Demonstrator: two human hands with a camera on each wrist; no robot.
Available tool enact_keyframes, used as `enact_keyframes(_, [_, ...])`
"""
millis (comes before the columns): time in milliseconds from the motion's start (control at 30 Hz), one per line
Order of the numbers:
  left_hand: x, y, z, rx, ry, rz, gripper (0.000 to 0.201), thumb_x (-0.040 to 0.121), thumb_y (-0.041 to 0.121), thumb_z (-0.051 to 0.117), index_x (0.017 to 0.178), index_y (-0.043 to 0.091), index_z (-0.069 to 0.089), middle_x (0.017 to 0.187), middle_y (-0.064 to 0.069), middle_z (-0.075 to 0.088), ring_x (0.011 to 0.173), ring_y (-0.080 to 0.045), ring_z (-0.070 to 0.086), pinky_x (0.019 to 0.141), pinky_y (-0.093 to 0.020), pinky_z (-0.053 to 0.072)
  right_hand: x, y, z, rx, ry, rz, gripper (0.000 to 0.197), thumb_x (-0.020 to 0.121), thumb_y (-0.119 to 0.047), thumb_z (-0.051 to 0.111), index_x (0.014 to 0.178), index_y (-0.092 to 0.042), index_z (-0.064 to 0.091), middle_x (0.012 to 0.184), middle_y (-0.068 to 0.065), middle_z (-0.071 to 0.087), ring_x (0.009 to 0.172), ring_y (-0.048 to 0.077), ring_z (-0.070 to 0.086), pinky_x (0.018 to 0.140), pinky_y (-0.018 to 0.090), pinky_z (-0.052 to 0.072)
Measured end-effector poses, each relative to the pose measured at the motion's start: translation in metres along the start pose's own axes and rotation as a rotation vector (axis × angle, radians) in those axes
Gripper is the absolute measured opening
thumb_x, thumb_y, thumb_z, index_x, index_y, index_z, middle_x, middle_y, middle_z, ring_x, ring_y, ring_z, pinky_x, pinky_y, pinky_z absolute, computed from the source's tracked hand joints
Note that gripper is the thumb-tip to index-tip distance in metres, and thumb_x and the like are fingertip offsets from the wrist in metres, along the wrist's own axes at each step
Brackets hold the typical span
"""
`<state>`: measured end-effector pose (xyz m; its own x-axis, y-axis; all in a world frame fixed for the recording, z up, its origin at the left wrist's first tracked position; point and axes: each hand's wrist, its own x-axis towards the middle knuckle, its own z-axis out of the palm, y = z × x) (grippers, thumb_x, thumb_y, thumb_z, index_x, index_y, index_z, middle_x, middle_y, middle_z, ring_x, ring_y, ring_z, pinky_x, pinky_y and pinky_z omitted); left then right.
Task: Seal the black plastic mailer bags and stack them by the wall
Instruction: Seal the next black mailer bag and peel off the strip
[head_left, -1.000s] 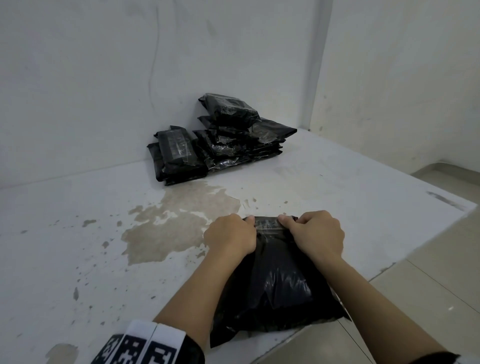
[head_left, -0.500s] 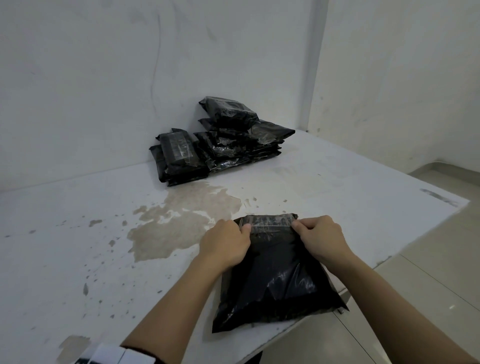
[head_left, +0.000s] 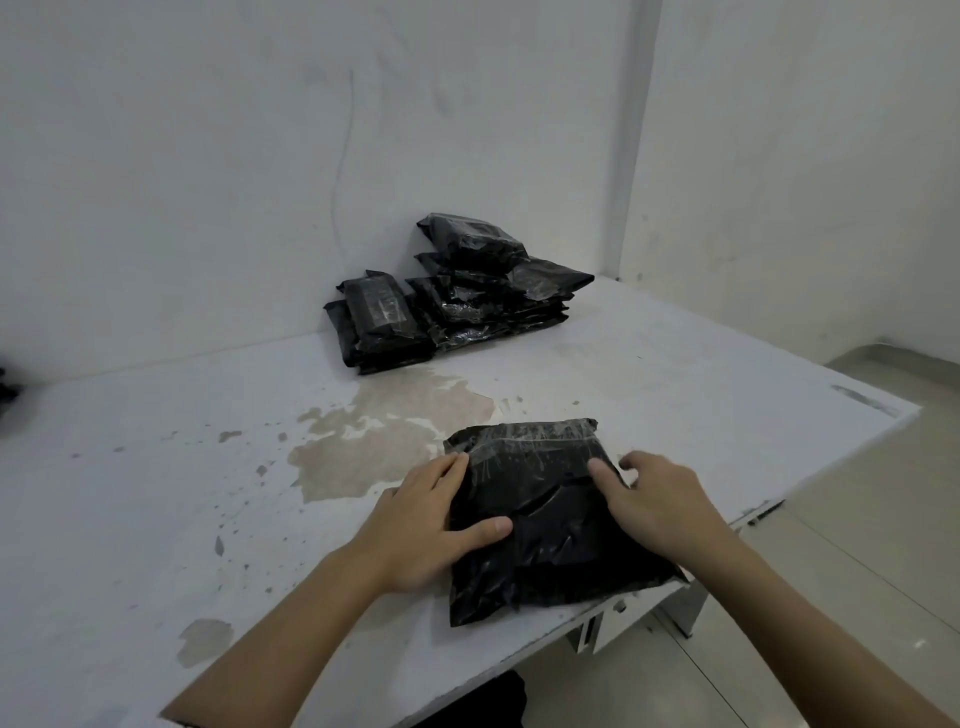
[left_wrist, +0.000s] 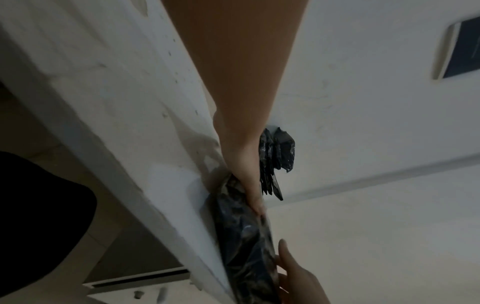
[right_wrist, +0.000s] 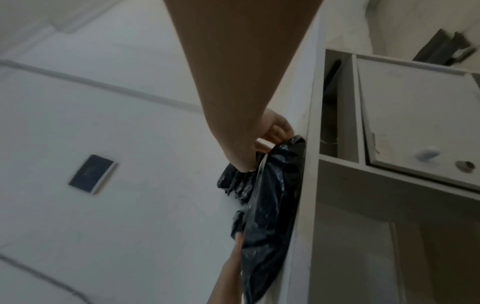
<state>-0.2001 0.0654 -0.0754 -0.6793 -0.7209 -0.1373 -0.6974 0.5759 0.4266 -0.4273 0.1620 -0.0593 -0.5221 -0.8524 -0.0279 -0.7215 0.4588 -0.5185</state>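
A black mailer bag lies flat near the table's front right edge, its top flap folded down under a clear tape strip. My left hand lies along the bag's left edge with straight fingers, and its thumb presses on top. My right hand holds the right edge, thumb on the plastic and fingers curled down beside it. The left wrist view shows the bag under my left hand. The right wrist view shows my right hand curled at the bag's corner. A pile of black mailer bags sits against the back wall.
The white table carries a brown worn patch between the bag and the pile. Its right edge drops to a tiled floor. A white drawer unit stands beneath the table. Something dark pokes in at the far left.
Both hands have left the folded top flap and slid down to the bag's sides. The flap now lies flat under its tape strip.
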Motion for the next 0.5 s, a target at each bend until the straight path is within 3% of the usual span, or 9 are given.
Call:
enact_keyframes(67, [-0.006, 0.005, 0.006, 0.063, 0.081, -0.03, 0.106, 0.069, 0.088, 0.01, 0.153, 0.025, -0.001, 0.16, 0.012, 0.0, 0.145, -0.007, 0.002, 0.118, -0.038, 0.013, -0.011, 0.003, 0.007, -0.063, -0.106, -0.001, 0.092, 0.072, -0.088, 0.025, 0.121, -0.015, 0.049, 0.114, 0.009, 0.057, 0.103, 0.028, 0.056, 0.087, 0.04, 0.049])
enact_keyframes(133, [-0.011, 0.009, 0.011, 0.061, 0.119, -0.055, 0.098, 0.074, 0.079, 0.014, 0.153, 0.024, -0.002, 0.16, 0.011, -0.002, 0.146, -0.007, 0.002, 0.118, -0.037, 0.014, -0.018, 0.007, 0.014, -0.036, -0.107, -0.032, 0.1, 0.059, -0.096, 0.024, 0.123, -0.022, 0.047, 0.113, 0.007, 0.054, 0.103, 0.027, 0.054, 0.088, 0.044, 0.05])
enact_keyframes(233, [-0.015, 0.006, 0.016, 0.028, 0.153, -0.059, 0.095, 0.077, 0.076, 0.014, 0.153, 0.023, -0.002, 0.16, 0.011, -0.003, 0.146, -0.005, 0.001, 0.119, -0.034, 0.013, -0.025, 0.004, 0.02, 0.123, -0.073, -0.056, 0.068, 0.073, -0.079, 0.043, 0.119, -0.028, 0.046, 0.107, 0.004, 0.053, 0.097, 0.022, 0.054, 0.084, 0.038, 0.05])
enact_keyframes(333, [-0.02, -0.003, 0.015, -0.047, 0.208, -0.046, 0.09, 0.079, 0.072, 0.017, 0.154, 0.023, 0.003, 0.16, 0.012, 0.002, 0.145, -0.004, 0.004, 0.118, -0.026, 0.011, -0.029, -0.008, 0.022, 0.234, -0.018, -0.11, 0.04, 0.087, -0.058, 0.049, 0.116, -0.031, 0.045, 0.108, 0.005, 0.05, 0.097, 0.019, 0.049, 0.079, 0.032, 0.044])
enact_keyframes(433, [-0.032, -0.023, 0.005, -0.206, 0.308, -0.044, 0.078, 0.084, 0.063, 0.019, 0.152, 0.024, 0.015, 0.158, 0.012, 0.012, 0.14, 0.003, 0.009, 0.111, -0.016, 0.008, -0.022, -0.026, 0.02, 0.311, 0.021, -0.199, 0.027, 0.091, -0.049, 0.05, 0.112, -0.033, 0.048, 0.108, 0.005, 0.052, 0.098, 0.019, 0.048, 0.08, 0.033, 0.044])
enact_keyframes(500, [-0.044, -0.046, -0.004, -0.198, 0.406, -0.078, 0.071, 0.087, 0.059, 0.02, 0.149, 0.024, 0.021, 0.155, 0.012, 0.019, 0.134, 0.006, 0.015, 0.108, -0.013, 0.009, -0.011, -0.047, 0.019, 0.409, 0.06, -0.244, 0.025, 0.092, -0.045, 0.05, 0.114, -0.032, 0.05, 0.108, 0.006, 0.052, 0.101, 0.021, 0.05, 0.083, 0.036, 0.046])
